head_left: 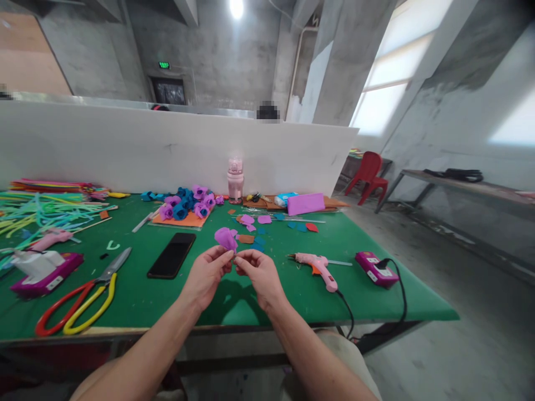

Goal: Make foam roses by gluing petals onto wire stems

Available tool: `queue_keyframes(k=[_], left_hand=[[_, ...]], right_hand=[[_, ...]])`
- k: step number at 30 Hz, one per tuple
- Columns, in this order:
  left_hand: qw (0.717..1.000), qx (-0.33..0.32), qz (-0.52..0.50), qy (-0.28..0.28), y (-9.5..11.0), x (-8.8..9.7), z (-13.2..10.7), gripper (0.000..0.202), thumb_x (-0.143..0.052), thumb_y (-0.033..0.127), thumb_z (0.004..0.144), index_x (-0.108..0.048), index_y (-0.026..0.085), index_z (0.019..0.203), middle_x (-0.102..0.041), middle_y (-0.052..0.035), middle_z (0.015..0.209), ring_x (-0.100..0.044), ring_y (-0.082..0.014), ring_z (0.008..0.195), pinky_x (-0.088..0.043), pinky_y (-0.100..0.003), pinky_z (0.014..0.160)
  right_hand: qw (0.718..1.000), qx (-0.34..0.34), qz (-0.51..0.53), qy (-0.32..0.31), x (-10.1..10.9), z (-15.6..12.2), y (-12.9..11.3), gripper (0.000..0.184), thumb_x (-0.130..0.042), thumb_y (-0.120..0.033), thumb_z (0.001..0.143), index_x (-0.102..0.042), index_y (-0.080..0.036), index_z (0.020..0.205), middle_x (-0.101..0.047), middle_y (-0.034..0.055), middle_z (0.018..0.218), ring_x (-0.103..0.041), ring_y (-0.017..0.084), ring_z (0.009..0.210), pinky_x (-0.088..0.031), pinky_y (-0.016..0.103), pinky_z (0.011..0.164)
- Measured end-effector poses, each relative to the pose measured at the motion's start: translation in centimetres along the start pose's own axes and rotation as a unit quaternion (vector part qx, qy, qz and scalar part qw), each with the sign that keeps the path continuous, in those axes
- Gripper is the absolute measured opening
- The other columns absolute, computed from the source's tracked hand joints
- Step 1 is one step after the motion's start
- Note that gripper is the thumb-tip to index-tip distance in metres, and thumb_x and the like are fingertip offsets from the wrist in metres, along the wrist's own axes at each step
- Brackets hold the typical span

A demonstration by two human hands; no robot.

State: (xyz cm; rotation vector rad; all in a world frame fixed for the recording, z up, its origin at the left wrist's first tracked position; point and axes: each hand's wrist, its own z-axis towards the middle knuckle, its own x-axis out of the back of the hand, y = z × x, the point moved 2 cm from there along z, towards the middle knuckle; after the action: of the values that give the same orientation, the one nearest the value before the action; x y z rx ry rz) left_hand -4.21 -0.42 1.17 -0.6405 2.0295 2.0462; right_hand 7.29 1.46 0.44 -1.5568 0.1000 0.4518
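Both of my hands are raised over the near part of the green table [292,289], pinching a small purple paper flower [226,238] between them. My left hand [208,274] grips its lower end with thumb and fingertips. My right hand [259,273] pinches the same base from the right side. The flower's head points up and left, above my left fingers. Small purple and blue paper scraps [253,221] lie on the table just beyond my hands.
A black phone [171,254] and red-and-yellow scissors [79,303] lie to the left. A pink glue gun [318,267] and its purple socket box [374,268] sit to the right. Finished purple and blue flowers [186,203], a pink bottle [235,178], pipe cleaners [37,209] and a white partition [167,147] stand behind.
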Motion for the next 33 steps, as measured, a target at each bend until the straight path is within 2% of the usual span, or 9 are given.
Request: queue_keyframes(k=[10, 14, 17, 20, 22, 23, 25, 29, 33], left_hand=[[1.000, -0.005, 0.019, 0.000, -0.6, 0.4, 0.3, 0.018, -0.075, 0.023, 0.060, -0.067, 0.012, 0.071, -0.062, -0.0013, 0.067, -0.053, -0.0096, 0.062, -0.041, -0.021, 0.057], [0.999, -0.028, 0.025, 0.019, 0.1, 0.4, 0.3, 0.018, -0.075, 0.024, 0.060, -0.065, 0.012, 0.070, -0.065, -0.0021, 0.069, -0.049, -0.0069, 0.057, -0.038, -0.018, 0.053], [0.998, -0.042, 0.025, 0.029, 1.4, 0.4, 0.1, 0.018, -0.075, 0.022, 0.060, -0.061, 0.012, 0.067, -0.066, -0.0033, 0.070, -0.048, -0.0062, 0.054, -0.036, -0.018, 0.049], [0.998, -0.051, 0.028, 0.022, 2.5, 0.6, -0.1, 0.018, -0.075, 0.021, 0.060, -0.061, 0.012, 0.068, -0.066, -0.0029, 0.068, -0.048, -0.0065, 0.053, -0.036, -0.018, 0.049], [0.998, -0.047, 0.029, 0.020, 2.9, 0.8, -0.2, 0.019, -0.075, 0.020, 0.059, -0.061, 0.012, 0.069, -0.066, -0.0027, 0.068, -0.049, -0.0067, 0.053, -0.037, -0.018, 0.048], [0.999, -0.040, 0.029, 0.018, 2.9, 0.9, -0.1, 0.019, -0.075, 0.020, 0.059, -0.061, 0.013, 0.069, -0.065, -0.0028, 0.067, -0.049, -0.0069, 0.053, -0.038, -0.018, 0.048], [0.999, -0.019, 0.025, 0.012, 2.7, 1.0, 0.0, 0.020, -0.075, 0.020, 0.059, -0.060, 0.013, 0.068, -0.065, -0.0031, 0.066, -0.050, -0.0072, 0.053, -0.039, -0.018, 0.048], [1.000, 0.003, 0.011, 0.001, 2.2, 0.8, 0.2, 0.021, -0.076, 0.019, 0.059, -0.058, 0.013, 0.068, -0.065, -0.0036, 0.066, -0.050, -0.0070, 0.052, -0.039, -0.018, 0.048], [1.000, 0.002, 0.001, -0.004, 1.9, 0.5, 0.2, 0.022, -0.075, 0.020, 0.060, -0.057, 0.013, 0.069, -0.066, -0.0036, 0.066, -0.050, -0.0065, 0.052, -0.039, -0.017, 0.048]], right_hand=[[1.000, -0.018, -0.002, -0.017, -0.2, -0.2, 0.6, 0.021, -0.070, -0.031, 0.061, -0.061, -0.015, 0.069, -0.060, -0.0021, 0.060, -0.053, 0.009, 0.053, -0.044, 0.023, 0.057], [0.993, 0.050, -0.103, -0.035, 0.5, 0.4, 0.1, 0.021, -0.065, -0.034, 0.067, -0.061, -0.016, 0.078, -0.062, -0.0001, 0.068, -0.057, 0.012, 0.062, -0.045, 0.025, 0.062], [0.960, 0.139, -0.243, 0.002, 3.6, 1.6, -2.2, 0.025, -0.059, -0.035, 0.072, -0.061, -0.017, 0.089, -0.063, 0.0014, 0.075, -0.057, 0.014, 0.068, -0.044, 0.024, 0.063], [0.895, 0.183, -0.393, 0.104, 9.8, 2.2, -5.7, 0.026, -0.053, -0.038, 0.076, -0.062, -0.017, 0.088, -0.065, 0.0027, 0.078, -0.058, 0.014, 0.070, -0.042, 0.024, 0.064], [0.807, 0.144, -0.540, 0.191, 14.4, 1.6, -7.6, 0.027, -0.049, -0.041, 0.078, -0.063, -0.017, 0.075, -0.064, 0.0034, 0.070, -0.056, 0.015, 0.065, -0.039, 0.025, 0.061], [0.771, 0.096, -0.597, 0.199, 16.4, 1.2, -8.1, 0.031, -0.048, -0.042, 0.078, -0.063, -0.017, 0.069, -0.064, 0.0042, 0.068, -0.056, 0.016, 0.064, -0.037, 0.025, 0.059], [0.731, 0.000, -0.655, 0.189, 19.4, 0.3, -8.1, 0.035, -0.049, -0.046, 0.077, -0.062, -0.017, 0.063, -0.065, 0.0056, 0.066, -0.056, 0.016, 0.062, -0.033, 0.024, 0.054], [0.745, -0.127, -0.652, 0.061, 21.1, -0.3, -5.8, 0.034, -0.054, -0.047, 0.072, -0.058, -0.017, 0.055, -0.065, 0.0036, 0.057, -0.056, 0.015, 0.056, -0.031, 0.023, 0.050], [0.756, -0.129, -0.641, 0.044, 20.6, 0.3, -4.4, 0.022, -0.058, -0.031, 0.069, -0.055, -0.017, 0.053, -0.061, 0.0024, 0.049, -0.055, 0.015, 0.050, -0.031, 0.023, 0.049]])
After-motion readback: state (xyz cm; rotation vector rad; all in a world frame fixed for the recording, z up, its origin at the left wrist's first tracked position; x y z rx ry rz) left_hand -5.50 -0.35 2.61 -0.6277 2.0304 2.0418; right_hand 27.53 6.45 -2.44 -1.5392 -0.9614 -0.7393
